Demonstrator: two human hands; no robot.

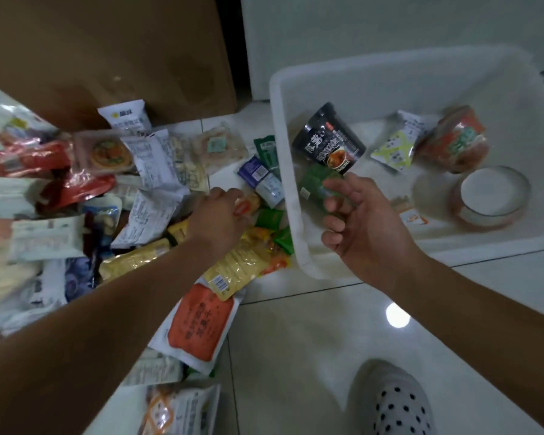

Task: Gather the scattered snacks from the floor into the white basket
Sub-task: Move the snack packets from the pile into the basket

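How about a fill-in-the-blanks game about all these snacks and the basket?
1. The right hand holds a ____ packet over the white basket.
2. The left hand grips an orange snack in the pile on the ____.
3. The noodle cup nearest the right hand is ____.

Missing words: green; floor; black.

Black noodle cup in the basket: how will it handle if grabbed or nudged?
The black noodle cup, round and tapered, lies on its side in the white basket, so a nudge would probably roll it in an arc. It is likely light for its bulk, as sealed instant cups tend to be. Its wrap looks glossy, so possibly slippery.
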